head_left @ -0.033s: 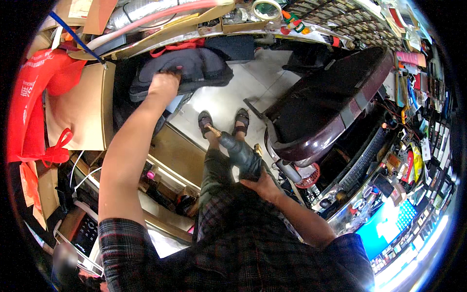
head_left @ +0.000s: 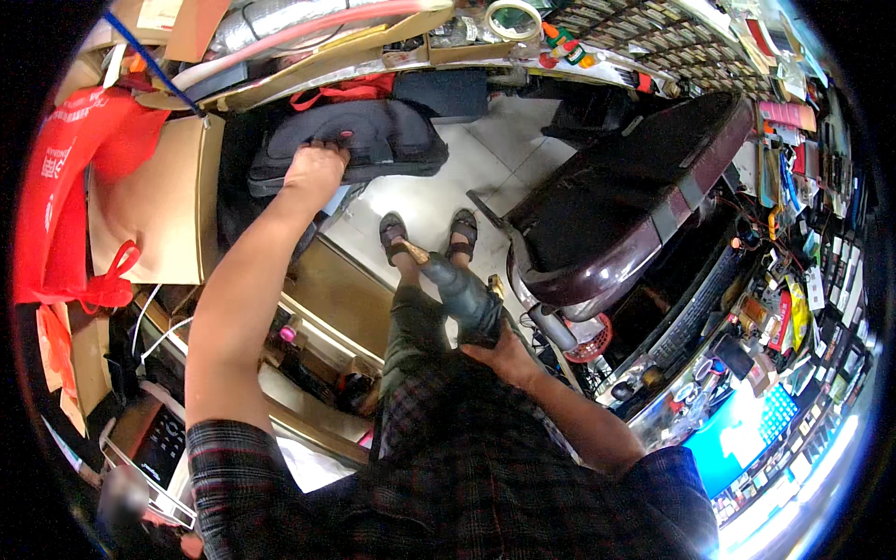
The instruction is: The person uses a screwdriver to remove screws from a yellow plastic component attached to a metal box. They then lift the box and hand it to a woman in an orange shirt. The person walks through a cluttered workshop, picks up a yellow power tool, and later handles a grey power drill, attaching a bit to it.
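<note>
A black padded bag (head_left: 406, 135) stands at the far left, with a red thing behind it. My left hand (head_left: 317, 170) reaches out to its near side, with the fingers curled onto the bag; the exact part they grip is hidden. Lower down, in front of my legs, my right hand (head_left: 504, 353) is wrapped around the near end of a bulky, dark grey tapered thing (head_left: 457, 285). This has a narrow brass-coloured tip pointing away to the left. What kind of thing it is I cannot make out.
A cushioned chair (head_left: 616, 201) with a glossy dark red rim takes up the right side. Left of the bag are a cardboard box (head_left: 154, 215) and a red cloth bag (head_left: 56, 205). A cluttered shelf with a tape roll (head_left: 513, 19) runs along the back. A lit screen (head_left: 747, 439) stands lower right.
My left hand has shifted slightly on the black bag, and its curled fingers show more clearly. The right hand and the dark grey thing stay where they were.
</note>
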A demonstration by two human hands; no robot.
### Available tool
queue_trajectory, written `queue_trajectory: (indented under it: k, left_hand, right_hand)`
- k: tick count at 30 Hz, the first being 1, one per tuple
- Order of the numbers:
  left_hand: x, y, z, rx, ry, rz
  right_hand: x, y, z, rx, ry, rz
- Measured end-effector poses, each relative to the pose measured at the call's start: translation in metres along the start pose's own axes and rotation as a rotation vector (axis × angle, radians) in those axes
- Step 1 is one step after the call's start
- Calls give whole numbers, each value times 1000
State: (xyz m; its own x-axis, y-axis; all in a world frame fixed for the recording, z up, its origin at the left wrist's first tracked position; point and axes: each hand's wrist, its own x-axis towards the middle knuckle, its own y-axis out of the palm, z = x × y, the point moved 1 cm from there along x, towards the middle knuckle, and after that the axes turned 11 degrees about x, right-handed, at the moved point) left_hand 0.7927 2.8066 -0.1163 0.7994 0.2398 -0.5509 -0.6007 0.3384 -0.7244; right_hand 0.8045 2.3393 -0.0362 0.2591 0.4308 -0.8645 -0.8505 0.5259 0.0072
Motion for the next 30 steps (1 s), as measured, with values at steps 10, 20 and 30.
queue_trajectory:
  k: [10,20,30]
  left_hand:
    - [-134,-60,-22,-170,350,-182]
    - [-227,-26,-196,-649,194,115]
    - [-272,-10,-272,-1108,49,332]
  right_hand:
    - [-45,-19,51,58,-117,170]
    - [-34,16,88,200,72,162]
    - [45,80,117,271,340,37]
